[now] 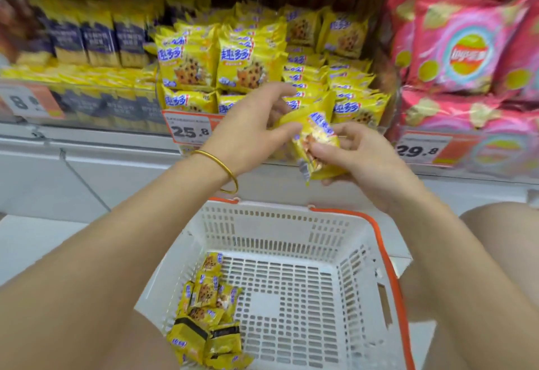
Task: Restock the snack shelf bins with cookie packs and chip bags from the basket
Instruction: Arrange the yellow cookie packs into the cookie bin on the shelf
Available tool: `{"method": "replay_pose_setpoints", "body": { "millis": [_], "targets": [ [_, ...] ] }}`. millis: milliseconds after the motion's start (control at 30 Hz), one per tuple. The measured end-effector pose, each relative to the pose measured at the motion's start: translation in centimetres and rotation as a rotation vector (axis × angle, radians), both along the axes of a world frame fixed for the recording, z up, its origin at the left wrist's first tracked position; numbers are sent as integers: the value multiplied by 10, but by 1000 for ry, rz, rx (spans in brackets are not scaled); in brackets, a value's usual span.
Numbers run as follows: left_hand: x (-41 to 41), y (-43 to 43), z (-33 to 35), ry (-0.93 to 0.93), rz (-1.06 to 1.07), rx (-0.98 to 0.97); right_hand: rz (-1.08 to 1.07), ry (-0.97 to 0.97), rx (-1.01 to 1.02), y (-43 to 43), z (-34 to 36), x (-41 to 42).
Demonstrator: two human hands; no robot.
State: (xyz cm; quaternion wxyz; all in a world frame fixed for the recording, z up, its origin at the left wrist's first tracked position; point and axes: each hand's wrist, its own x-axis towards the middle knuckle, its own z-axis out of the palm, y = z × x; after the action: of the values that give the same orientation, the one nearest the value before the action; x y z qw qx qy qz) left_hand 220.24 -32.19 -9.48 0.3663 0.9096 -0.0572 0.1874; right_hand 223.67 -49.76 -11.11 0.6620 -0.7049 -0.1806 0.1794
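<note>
**Cookie restock looks well along**

The left hand [250,133] and right hand [360,156] both grip small yellow foil cookie packs [316,133] just in front of the clear shelf bin [388,98], which is already heaped with them. The white slotted plastic basket [291,212] holds only a corner cluster of leftover packs [207,311] and no chips. Pink chip bags [455,48] fill the neighbouring bin.
</note>
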Motion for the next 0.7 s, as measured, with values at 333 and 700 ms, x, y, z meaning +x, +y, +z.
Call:
{"method": "replay_pose_setpoints", "body": {
  "millis": [333,700],
  "targets": [
    [24,11,-7,-279,189,742,-554,-848,-669,36,73,71],
    [30,23,-11,-373,228,793,-408,-899,-912,103,82,186]
  ]
}}
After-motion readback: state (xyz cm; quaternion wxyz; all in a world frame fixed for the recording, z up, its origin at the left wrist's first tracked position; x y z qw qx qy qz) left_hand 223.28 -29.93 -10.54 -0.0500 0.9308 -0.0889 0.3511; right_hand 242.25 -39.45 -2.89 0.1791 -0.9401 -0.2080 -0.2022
